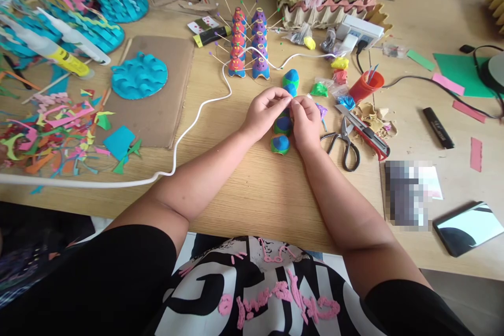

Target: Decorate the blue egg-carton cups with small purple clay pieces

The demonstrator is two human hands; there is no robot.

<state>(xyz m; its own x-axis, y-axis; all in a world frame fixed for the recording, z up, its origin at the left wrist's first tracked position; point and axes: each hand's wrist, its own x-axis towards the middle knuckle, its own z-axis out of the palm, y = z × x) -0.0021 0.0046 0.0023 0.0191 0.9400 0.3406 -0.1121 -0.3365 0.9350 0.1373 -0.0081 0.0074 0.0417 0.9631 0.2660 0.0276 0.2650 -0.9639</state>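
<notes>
My left hand (268, 111) and my right hand (307, 121) meet at the fingertips above a green and blue painted egg-carton strip (281, 143). Both are closed in a pinch; whatever lies between the fingertips is too small to make out. The strip stands on the table under my hands, its middle partly hidden by them. Beyond my hands stand a red painted egg-carton strip (237, 44) and a purple and blue one (260, 44), with thin pins sticking out sideways. Black-handled scissors (344, 143) and a red utility knife (368, 135) lie right of my right hand.
A white cable (189, 128) crosses the table at left, near my left forearm. Cardboard (157, 115) bears a blue scalloped paper piece (139, 76). Paper scraps (59, 126) cover the left. An orange cup (366, 85), power strip (359, 30) and phone (468, 227) are at right.
</notes>
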